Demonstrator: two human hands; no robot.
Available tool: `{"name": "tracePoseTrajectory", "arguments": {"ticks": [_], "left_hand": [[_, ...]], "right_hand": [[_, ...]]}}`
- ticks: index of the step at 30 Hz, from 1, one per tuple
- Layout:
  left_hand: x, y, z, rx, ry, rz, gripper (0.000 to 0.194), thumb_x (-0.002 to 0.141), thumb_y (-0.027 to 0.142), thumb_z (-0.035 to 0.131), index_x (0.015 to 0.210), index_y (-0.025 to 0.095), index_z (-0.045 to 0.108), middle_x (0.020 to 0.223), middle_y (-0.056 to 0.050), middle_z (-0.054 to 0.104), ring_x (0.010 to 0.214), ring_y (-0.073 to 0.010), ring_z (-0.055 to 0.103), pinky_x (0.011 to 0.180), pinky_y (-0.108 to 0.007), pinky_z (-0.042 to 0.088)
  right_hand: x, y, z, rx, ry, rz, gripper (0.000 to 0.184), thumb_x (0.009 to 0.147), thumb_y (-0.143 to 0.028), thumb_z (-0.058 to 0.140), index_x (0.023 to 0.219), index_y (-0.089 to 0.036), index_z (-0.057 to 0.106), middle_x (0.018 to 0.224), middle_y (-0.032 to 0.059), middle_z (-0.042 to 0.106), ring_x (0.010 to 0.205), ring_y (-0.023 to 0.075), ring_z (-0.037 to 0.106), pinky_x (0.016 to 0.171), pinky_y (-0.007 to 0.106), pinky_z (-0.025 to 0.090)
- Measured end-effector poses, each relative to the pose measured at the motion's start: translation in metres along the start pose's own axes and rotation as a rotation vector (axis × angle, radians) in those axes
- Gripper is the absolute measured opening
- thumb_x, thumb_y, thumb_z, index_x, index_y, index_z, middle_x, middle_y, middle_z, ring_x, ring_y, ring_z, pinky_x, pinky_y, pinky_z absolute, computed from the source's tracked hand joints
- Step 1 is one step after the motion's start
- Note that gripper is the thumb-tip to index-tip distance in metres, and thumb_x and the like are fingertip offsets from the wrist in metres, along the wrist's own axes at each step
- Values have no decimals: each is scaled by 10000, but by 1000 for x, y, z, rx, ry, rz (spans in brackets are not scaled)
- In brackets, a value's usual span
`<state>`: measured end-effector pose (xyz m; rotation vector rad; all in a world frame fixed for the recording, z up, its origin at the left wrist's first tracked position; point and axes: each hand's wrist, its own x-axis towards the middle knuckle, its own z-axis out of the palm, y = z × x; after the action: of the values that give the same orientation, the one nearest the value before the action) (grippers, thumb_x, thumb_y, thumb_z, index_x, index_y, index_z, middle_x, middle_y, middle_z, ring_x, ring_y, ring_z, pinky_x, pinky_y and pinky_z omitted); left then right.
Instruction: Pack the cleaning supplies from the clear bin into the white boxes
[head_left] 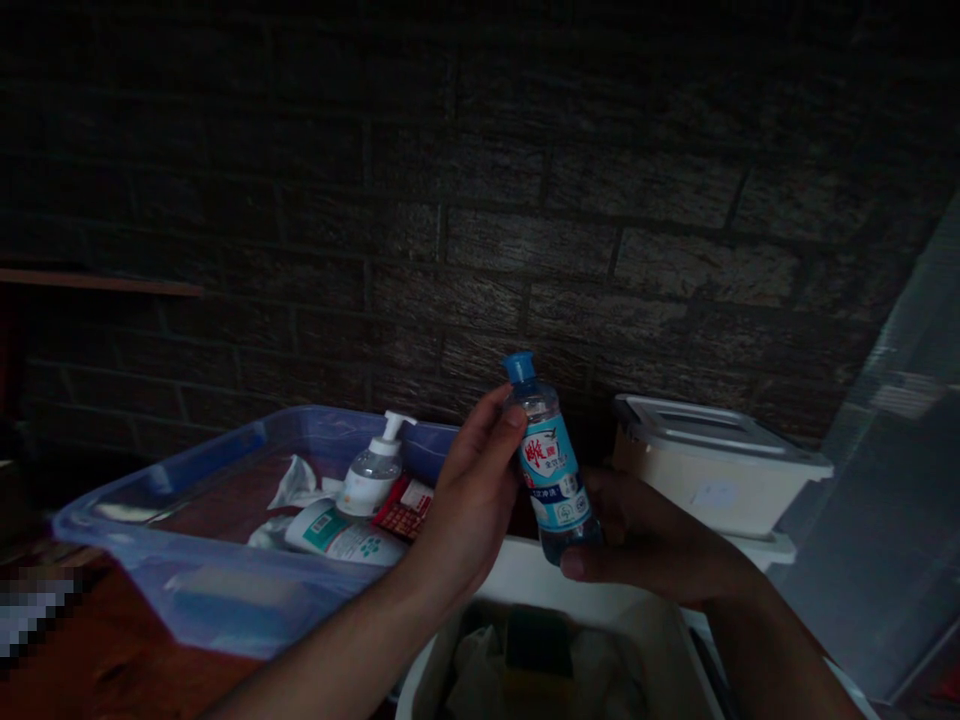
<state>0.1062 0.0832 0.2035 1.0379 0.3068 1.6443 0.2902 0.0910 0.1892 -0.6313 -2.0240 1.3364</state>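
A small clear bottle (553, 470) with a blue cap and a blue label, which looks like dish soap, is held up in both hands and leans slightly left. My left hand (484, 470) grips it near the shoulder, thumb across the front. Around its lower end my right hand (645, 535) is closed, with the thumb near the base. Below the bottle stands an open white bin (660, 630) holding a green and yellow sponge (538, 645) and crumpled pale cloth (480, 675).
A translucent blue tub (225, 600) on the left holds a pump bottle (373, 475), a white and green container (345, 535) and a red packet (405, 507). A lidded white box (712, 470) stands at right. Behind is a dark brick wall (487, 250).
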Motion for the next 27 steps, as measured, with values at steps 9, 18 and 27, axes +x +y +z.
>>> {"name": "tracePoseTrajectory", "arguments": {"ticks": [9, 18, 27], "left_hand": [[-5, -2, 2, -18, -5, -30, 290, 981, 374, 667, 1238, 241, 664, 1181, -78, 764, 1106, -263, 712, 944, -398, 545], [-2, 3, 2, -46, 20, -49, 310, 976, 347, 664, 1251, 209, 622, 1179, -104, 758, 1129, -300, 715, 960, -442, 548], [-5, 5, 6, -23, 50, -54, 317, 981, 401, 655, 1210, 188, 611, 1214, -120, 734, 1049, -302, 735, 958, -482, 563]], "right_hand": [[-1, -4, -6, 55, -146, 43, 367, 826, -412, 844, 1098, -202, 715, 978, 24, 660, 968, 213, 618, 918, 346, 502], [0, 5, -9, 119, -148, 115, 430, 837, -446, 834, 1110, -143, 700, 995, 76, 711, 738, 156, 677, 623, 226, 503], [4, 3, -8, 22, -158, 42, 409, 759, -358, 912, 1057, -168, 704, 864, 7, 654, 809, 154, 605, 705, 244, 495]]}}
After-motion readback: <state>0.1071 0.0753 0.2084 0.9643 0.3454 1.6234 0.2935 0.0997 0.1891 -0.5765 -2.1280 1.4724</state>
